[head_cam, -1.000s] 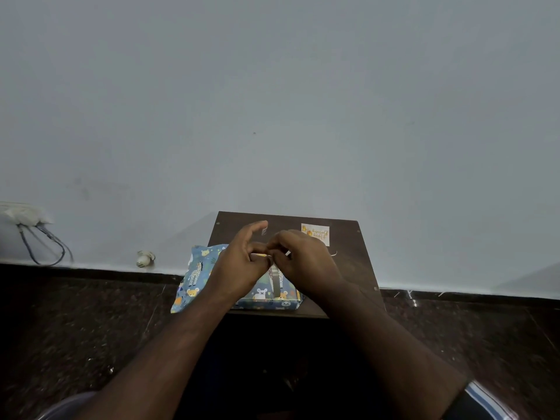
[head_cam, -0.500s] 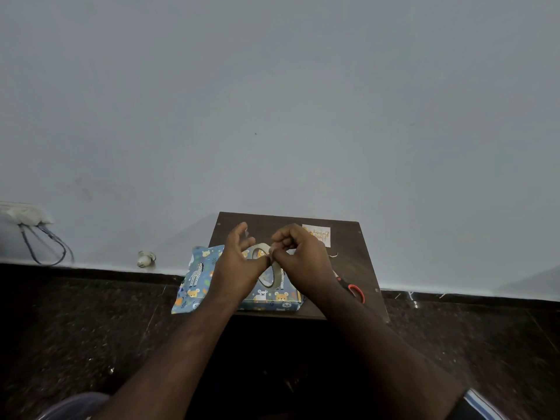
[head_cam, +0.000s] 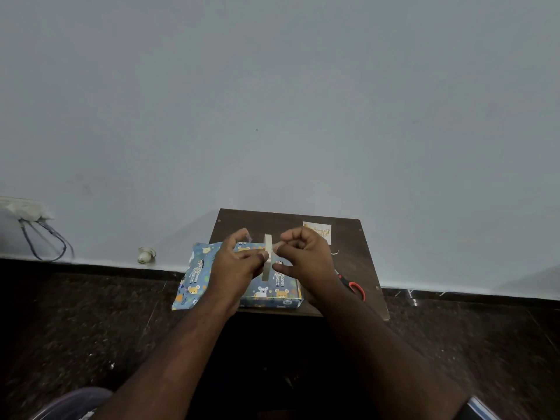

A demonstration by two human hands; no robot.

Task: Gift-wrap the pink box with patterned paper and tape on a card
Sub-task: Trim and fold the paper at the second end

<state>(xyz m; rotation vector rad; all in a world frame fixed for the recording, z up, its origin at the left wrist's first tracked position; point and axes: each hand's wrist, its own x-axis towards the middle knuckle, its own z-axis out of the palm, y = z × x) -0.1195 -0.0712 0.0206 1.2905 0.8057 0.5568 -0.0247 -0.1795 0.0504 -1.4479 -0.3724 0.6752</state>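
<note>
A wrapped box (head_cam: 242,280) in blue animal-print paper lies flat on a small dark table (head_cam: 348,268), its long axis running left to right across the near edge, with its left end hanging past the table's side. Directly above the box's middle, a roll of tape (head_cam: 268,257) is held on edge, seen almost edge-on, so that its flat faces look left and right toward the two hands.

The left hand (head_cam: 235,265) grips the roll from the left of the box's centre, fingers curled against its face. The right hand (head_cam: 306,257) is curled on the roll's other side, thumb and forefinger pinched at the rim; what it holds there, likely the tape's free end, is too small to make out.

Both hands sit equally close to the box, just above its top. The card (head_cam: 317,232) lies beyond the box toward the far right corner of the table, nearer the right hand. Red-handled scissors (head_cam: 354,288) rest to the right of the box, partly hidden by the right wrist.

Any strip drawn off would probably run rightward, along the box's length and toward the card and scissors.
</note>
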